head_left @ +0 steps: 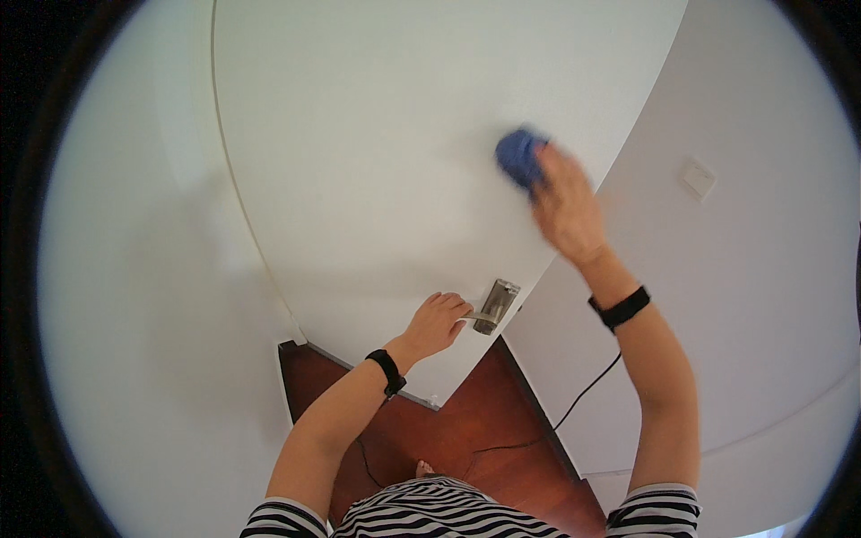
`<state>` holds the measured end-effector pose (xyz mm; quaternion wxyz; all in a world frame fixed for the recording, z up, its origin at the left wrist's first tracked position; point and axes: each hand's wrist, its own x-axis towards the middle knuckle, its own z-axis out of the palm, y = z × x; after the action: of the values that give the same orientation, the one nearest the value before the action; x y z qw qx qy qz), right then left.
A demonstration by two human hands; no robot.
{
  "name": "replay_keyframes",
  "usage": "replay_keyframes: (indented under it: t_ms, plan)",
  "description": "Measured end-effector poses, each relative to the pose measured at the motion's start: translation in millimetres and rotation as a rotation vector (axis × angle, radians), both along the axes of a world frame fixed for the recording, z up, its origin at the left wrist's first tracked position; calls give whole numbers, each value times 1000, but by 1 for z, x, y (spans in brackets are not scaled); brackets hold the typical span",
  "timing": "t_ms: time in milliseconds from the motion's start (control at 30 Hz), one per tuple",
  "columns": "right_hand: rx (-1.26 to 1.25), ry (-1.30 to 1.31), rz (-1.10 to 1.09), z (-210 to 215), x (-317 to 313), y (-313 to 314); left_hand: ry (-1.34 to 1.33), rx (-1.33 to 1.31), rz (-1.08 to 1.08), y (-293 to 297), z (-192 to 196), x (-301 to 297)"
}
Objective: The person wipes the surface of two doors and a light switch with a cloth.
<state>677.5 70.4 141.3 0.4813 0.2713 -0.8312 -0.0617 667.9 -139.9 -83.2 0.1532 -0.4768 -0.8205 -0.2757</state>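
A white door [377, 161] fills the middle of the view. My left hand [438, 321] is closed round the metal door handle [482, 317], which sticks out from a metal plate [502, 298] near the door's right edge. Higher up and to the right, my right hand [567, 202] presses a crumpled blue cloth [518, 157] against the door's surface. That hand is smeared by motion, and its fingers lie over the cloth's right side. Both wrists carry a black band.
A white wall switch [699, 179] sits on the right-hand wall [753, 296]. Below the door is a reddish-brown floor [484, 466], with a black cable [587, 392] running across it and up the wall's foot. Another white wall [152, 287] stands close on the left.
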Motion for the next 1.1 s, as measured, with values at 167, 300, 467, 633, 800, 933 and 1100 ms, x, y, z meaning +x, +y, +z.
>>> replay_keyframes:
  t_ms: [167,300,467,633,800,933,1100]
  plan:
    - [140,-447,8,-123,21,8,-33,0,10,1,4,4]
    - [373,-325,73,-137,35,18,-45,-63,47,-1,-2,11]
    - [347,-60,6,-43,30,17,-9,-74,88,3,-4,15]
    - [258,398,-199,101,20,22,-44,-146,114,3,0,21]
    - [-23,693,-237,209,11,1,-94,-90,91,6,6,23]
    - [-13,646,-77,191,-10,-23,-52,-27,101,4,3,26]
    - [162,237,99,95,-21,-48,-66,-72,78,7,-1,22]
